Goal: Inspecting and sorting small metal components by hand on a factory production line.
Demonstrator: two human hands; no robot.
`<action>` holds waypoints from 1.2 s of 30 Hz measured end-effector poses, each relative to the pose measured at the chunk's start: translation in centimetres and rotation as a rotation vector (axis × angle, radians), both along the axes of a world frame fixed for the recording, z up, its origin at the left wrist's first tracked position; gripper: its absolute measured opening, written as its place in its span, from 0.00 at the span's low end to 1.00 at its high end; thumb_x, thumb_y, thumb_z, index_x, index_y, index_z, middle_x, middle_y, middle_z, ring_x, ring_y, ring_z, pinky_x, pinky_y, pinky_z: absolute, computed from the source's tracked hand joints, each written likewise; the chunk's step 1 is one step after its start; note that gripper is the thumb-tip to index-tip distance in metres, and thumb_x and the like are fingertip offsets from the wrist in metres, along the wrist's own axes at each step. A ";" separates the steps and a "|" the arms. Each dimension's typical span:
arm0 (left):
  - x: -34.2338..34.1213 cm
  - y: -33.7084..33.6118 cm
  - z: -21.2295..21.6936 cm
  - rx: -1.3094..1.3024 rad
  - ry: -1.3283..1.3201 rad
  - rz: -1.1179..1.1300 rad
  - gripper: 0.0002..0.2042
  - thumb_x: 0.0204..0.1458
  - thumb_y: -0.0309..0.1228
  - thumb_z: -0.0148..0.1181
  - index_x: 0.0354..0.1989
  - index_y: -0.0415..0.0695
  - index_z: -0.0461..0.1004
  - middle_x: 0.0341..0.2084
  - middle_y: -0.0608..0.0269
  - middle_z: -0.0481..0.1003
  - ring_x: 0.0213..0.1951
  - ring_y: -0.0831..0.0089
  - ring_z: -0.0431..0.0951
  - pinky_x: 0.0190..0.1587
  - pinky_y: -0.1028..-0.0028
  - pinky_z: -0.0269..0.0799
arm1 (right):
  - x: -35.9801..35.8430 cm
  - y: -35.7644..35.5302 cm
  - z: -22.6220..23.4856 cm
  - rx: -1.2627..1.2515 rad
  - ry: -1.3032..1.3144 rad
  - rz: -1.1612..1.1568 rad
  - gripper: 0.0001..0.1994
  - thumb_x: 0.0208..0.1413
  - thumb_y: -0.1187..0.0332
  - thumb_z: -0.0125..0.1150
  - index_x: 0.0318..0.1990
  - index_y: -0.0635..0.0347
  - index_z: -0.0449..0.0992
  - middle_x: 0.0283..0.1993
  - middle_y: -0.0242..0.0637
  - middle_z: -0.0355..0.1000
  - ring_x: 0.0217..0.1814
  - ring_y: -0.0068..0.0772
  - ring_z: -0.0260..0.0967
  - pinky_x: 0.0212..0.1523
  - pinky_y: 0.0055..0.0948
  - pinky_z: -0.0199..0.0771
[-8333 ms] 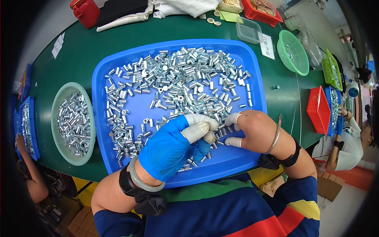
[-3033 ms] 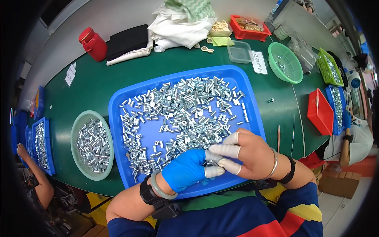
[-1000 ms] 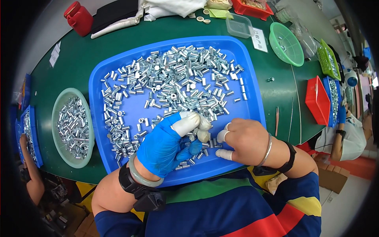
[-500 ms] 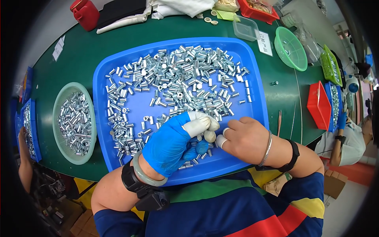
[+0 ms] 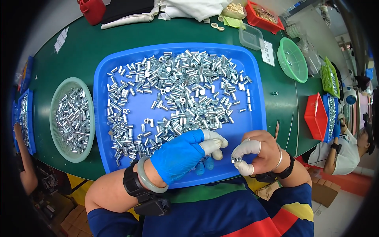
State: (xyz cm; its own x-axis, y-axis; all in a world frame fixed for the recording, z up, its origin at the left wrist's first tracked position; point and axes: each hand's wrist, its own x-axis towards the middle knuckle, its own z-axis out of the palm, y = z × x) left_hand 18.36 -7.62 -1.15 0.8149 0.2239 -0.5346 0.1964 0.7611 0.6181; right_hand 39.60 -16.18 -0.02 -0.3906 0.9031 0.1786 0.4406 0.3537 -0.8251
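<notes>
You are at a green workbench in a factory workshop: metal fittings crowd your blue tray, with co-workers at parts trays left and right.

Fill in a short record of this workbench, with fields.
Left hand: blue glove, white finger covers; over the tray
Right hand: pinching a small metal piece
In the tray: many loose metal pieces
Left of tray: pale green basket of similar pieces
Right of tray: single piece, red bin
Farther back: clear box, bright green basket

Pinched metal part mostly hidden, red jug cropped
</notes>
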 end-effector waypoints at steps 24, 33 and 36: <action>-0.3 0.2 0.5 -0.107 -0.098 0.314 0.13 0.58 0.39 0.47 0.36 0.42 0.72 0.26 0.64 0.74 0.23 0.81 0.69 0.19 0.86 0.58 | 2.3 1.9 1.0 0.132 -0.626 -0.289 0.09 0.39 0.72 0.67 0.31 0.59 0.75 0.23 0.36 0.70 0.27 0.38 0.68 0.28 0.32 0.68; 0.0 0.5 0.7 -0.107 -0.028 0.379 0.11 0.57 0.37 0.48 0.36 0.42 0.72 0.26 0.65 0.74 0.22 0.83 0.69 0.19 0.87 0.57 | 0.7 2.9 -0.9 0.036 -0.714 -0.197 0.06 0.40 0.69 0.65 0.26 0.57 0.74 0.20 0.36 0.66 0.26 0.40 0.67 0.28 0.36 0.68; -0.2 0.9 1.3 -0.091 0.015 0.301 0.10 0.55 0.36 0.49 0.35 0.43 0.71 0.29 0.62 0.72 0.34 0.76 0.70 0.31 0.82 0.67 | 1.0 2.7 -0.3 -0.060 -0.729 -0.076 0.06 0.38 0.70 0.65 0.26 0.57 0.74 0.21 0.35 0.67 0.26 0.39 0.66 0.29 0.35 0.69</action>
State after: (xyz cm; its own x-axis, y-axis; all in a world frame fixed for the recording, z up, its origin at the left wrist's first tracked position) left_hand 18.14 -6.71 0.17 0.7114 0.4043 -0.5749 -0.0374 0.8386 0.5434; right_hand 40.64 -13.49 -0.34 -0.3268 0.9326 -0.1531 0.9065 0.2634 -0.3300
